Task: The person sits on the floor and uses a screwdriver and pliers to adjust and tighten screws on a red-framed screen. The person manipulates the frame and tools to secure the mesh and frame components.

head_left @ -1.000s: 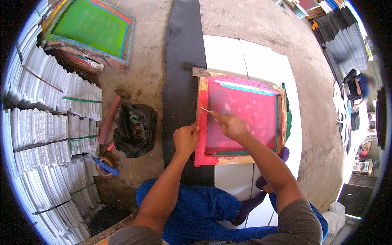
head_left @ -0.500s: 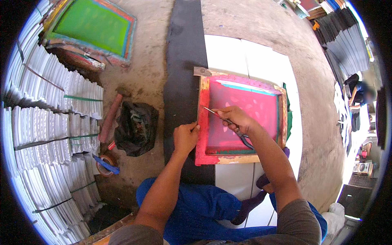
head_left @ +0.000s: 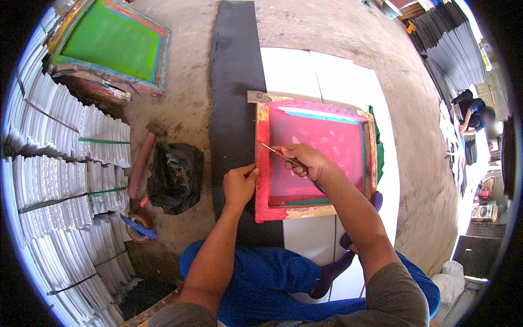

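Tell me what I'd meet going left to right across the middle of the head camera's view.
Strapped stacks of white sheets, pinkish-red roll, black plastic bag, person's left hand, pink printing screen, co-worker.

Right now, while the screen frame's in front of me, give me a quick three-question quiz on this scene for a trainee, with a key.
1. Which hand holds the slim metal-tipped tool?
2. What colour is the middle of the framed screen at the upper left? A) white B) green C) yellow
3. True or false: the black plastic bag lies on the floor to the left of the pink-stained frame.

Key:
1. The right hand.
2. B.
3. True.
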Demonstrator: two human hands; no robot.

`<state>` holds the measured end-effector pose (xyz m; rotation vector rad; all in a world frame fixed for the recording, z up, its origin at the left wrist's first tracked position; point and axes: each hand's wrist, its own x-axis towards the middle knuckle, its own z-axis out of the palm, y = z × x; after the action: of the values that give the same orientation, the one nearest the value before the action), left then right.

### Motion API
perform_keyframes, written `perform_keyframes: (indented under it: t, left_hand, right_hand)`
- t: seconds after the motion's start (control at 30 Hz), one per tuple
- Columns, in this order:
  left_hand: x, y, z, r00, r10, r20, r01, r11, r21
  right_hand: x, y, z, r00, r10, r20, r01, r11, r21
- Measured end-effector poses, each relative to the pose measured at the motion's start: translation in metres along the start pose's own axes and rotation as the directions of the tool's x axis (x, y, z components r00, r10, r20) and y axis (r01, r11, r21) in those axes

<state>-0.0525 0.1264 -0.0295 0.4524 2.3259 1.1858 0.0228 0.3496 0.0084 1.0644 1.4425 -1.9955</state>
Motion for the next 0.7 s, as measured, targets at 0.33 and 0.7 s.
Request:
perform_keyframes:
  t: [0.33, 0.7]
  left_hand:
    - [0.003, -0.008, 0.014, 0.999, 0.037, -0.026, -0.043, 0.969, -0.244]
    - [0.003, -0.01, 0.013, 0.995, 0.1, -0.029, -0.103, 0.987, -0.124]
  right_hand:
    - [-0.005, 0.027, 0.003, 0.759, -0.643, -0.097, 0.379, 0.558, -0.738]
    - [-0.014, 0.0, 0.033, 0.668, -0.733, -0.133, 0.121, 0.283, -0.952]
